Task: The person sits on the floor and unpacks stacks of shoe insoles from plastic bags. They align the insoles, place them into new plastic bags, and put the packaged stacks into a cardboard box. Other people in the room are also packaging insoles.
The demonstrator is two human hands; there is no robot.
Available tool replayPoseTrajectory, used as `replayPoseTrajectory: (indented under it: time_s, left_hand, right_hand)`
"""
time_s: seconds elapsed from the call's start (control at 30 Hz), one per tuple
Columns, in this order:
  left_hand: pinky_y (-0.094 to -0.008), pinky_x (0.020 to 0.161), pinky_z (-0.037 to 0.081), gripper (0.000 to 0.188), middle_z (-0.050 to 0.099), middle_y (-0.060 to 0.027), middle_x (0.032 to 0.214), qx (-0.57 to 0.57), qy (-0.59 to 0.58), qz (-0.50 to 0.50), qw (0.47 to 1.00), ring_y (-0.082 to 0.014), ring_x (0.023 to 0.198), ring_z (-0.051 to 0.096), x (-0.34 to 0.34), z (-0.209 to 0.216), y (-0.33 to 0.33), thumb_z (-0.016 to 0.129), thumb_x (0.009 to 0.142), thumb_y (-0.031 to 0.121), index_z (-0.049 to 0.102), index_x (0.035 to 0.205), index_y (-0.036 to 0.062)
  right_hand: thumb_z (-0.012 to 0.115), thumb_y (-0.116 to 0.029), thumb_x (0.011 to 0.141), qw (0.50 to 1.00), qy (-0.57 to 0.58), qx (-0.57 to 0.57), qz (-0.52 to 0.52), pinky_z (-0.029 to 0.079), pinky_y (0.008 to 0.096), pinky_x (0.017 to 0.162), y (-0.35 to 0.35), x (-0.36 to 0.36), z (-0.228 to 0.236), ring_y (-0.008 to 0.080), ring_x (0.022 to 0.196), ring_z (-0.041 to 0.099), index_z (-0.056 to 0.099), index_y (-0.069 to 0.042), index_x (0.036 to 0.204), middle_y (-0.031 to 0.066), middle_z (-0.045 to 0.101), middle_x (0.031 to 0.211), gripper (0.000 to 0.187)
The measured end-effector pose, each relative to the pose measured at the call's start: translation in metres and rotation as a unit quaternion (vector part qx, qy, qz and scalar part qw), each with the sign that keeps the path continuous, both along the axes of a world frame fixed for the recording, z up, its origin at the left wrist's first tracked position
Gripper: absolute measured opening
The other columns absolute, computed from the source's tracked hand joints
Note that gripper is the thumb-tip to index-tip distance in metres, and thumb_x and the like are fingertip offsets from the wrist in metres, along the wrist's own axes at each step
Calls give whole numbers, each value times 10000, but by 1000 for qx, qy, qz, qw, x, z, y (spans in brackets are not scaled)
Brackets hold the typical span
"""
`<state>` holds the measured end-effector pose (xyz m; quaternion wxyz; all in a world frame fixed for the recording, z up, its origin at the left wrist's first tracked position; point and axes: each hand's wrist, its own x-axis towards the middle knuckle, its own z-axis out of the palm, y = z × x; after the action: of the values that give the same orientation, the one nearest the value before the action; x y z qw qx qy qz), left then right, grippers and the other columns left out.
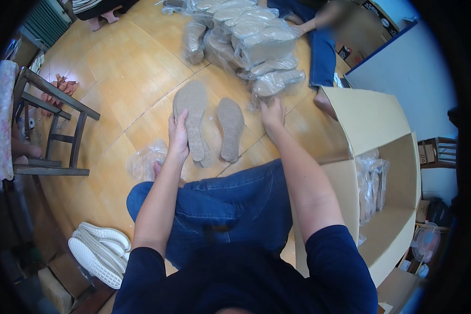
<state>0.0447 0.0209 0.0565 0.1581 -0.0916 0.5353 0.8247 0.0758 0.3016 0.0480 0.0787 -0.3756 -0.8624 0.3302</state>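
On a floor of glossy yellow tiles (123,68), a person in blue jeans (220,201) and a dark short-sleeved shirt (235,277) sat with both arms stretched forward over tan shoe soles. The left hand (178,137) grasped the outer edge of a stack of tan soles (192,112), the thumb laid over the upper face; whether the stack was lifted clear of the tiles could not be told. Just to its right and apart from it, between the two hands, lay another tan sole (230,128), touched by neither. The right hand (273,116) reached the near end of a bagged bundle (276,83), its fingers against the clear wrapping; whether they were clenched on it could not be made out. Beyond, a large pile of plastic-wrapped soles (256,35) spread across the tiles, with a co-worker's hand (306,25) at its far right side.

To the person's right stood an open cardboard box (374,118), with more plastic-wrapped goods (371,183) inside. Crumpled clear plastic (145,159) lay near the left forearm, and a group of white soles (97,256) rested at lower left. Farther off on that side were a dark wooden frame (60,138), a floral cloth (0,120) and scattered reddish-brown scraps (63,86). Another person's bare feet (110,17) showed at the top left.
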Motion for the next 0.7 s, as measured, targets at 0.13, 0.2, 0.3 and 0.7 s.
replayPoseTrajectory:
  time_s: [0.13, 0.2, 0.3, 0.7]
  left_hand:
    - [-353, 985, 427, 625, 486, -194, 1321, -125, -11, -41, 991, -289, 1171, 527, -16, -83, -4, 614, 902, 334, 374, 1352, -27]
    - [-354, 967, 439, 621, 510, -206, 1304, -273, -29, -50, 960, -279, 1157, 542, -11, -118, -4, 632, 894, 318, 394, 1339, -46]
    - [-328, 917, 467, 691, 584, -218, 1216, -480, -29, -50, 876, -237, 1091, 587, -10, -144, -1, 687, 861, 305, 390, 1345, -88]
    - [-291, 738, 491, 360, 647, -96, 944, -323, -42, -9, 946, -168, 792, 600, -14, -130, 2, 708, 843, 193, 589, 1107, -21]
  right_hand:
    - [720, -322, 782, 966, -242, 48, -72, 394, 512, 999, 11, 34, -72, 345, 1262, 446, 291, -174, 1440, 193, 424, 1381, 799]
    - [729, -324, 775, 960, -265, 74, -50, 399, 523, 984, 12, 47, -89, 352, 1248, 452, 233, -208, 1458, 196, 409, 1375, 852]
    - [735, -325, 766, 957, -272, 90, -32, 409, 516, 971, 15, 51, -94, 369, 1212, 473, 224, -221, 1456, 209, 433, 1328, 864]
    - [757, -364, 704, 976, -195, 49, -82, 419, 450, 992, 6, 51, -71, 375, 1172, 506, 461, -176, 1351, 206, 473, 1298, 735]
